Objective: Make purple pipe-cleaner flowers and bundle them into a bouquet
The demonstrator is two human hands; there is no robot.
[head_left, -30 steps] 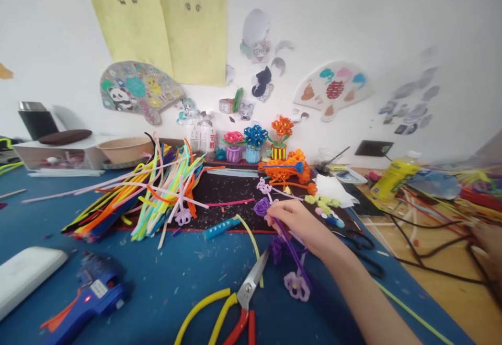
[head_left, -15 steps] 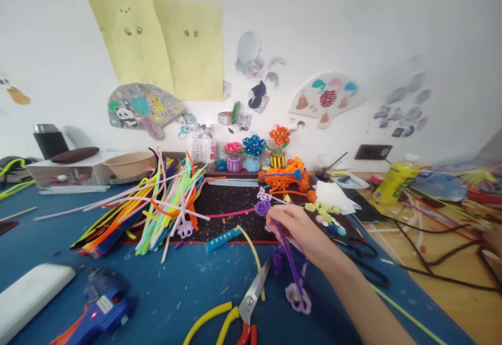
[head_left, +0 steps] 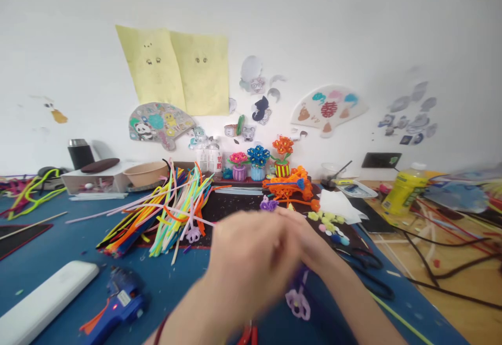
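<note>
My right hand (head_left: 308,235) is closed on a purple pipe-cleaner flower (head_left: 269,203), whose curled head shows above the fingers. In front of it is my left hand (head_left: 251,261), curled and smeared by motion; what its fingers hold is hidden. The left hand also hides part of the right hand and the flower's stem. A lilac pipe-cleaner flower (head_left: 298,304) hangs or lies below the right wrist; I cannot tell which. Scissors with red handles (head_left: 248,333) are mostly covered by my left arm. Another lilac flower (head_left: 193,235) lies beside the pipe-cleaner pile.
A heap of coloured pipe cleaners (head_left: 168,219) lies left of centre. At the lower left are a blue glue gun (head_left: 121,303) and a white case (head_left: 50,298). Black scissors (head_left: 368,272), pompoms (head_left: 331,227) and a yellow bottle (head_left: 406,188) are on the right. Potted pipe-cleaner flowers (head_left: 258,164) stand behind.
My left hand has come into view and now covers the front of my right hand, the teal tube and most of the scissors. The view has shifted slightly upward and left.
</note>
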